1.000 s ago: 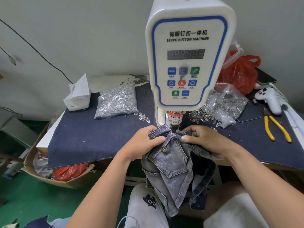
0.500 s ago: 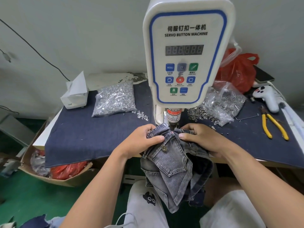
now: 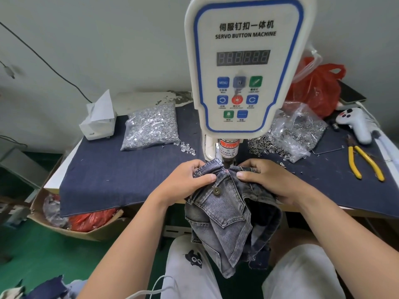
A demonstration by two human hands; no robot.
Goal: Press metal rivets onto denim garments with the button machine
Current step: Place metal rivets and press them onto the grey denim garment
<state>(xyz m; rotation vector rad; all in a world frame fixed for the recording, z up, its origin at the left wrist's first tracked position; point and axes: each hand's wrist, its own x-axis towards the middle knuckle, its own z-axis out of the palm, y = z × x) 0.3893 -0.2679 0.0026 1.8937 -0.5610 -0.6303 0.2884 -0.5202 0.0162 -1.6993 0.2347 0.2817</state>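
Observation:
A grey denim garment point(image 3: 226, 216) hangs over the table's front edge, its top fold tucked under the press head point(image 3: 228, 157) of the white servo button machine point(image 3: 248, 67). My left hand point(image 3: 187, 180) grips the fold from the left, thumb on top. From the right, my right hand point(image 3: 269, 180) grips the same fold, thumb beside the press head. A brass button point(image 3: 215, 190) sits on the denim just below my thumbs. A red mark shows on the cloth under the head.
A bag of silver rivet parts point(image 3: 151, 128) lies left of the machine, a torn bag of ring parts point(image 3: 295, 134) to its right. Yellow pliers point(image 3: 364, 160), a white controller point(image 3: 356, 124), a red bag point(image 3: 317, 85) and a tissue box point(image 3: 98, 119) stand around. A cardboard box point(image 3: 71, 223) sits below left.
Both hands keep their hold on the denim under the press head. The view has drifted slightly; nothing else has visibly moved.

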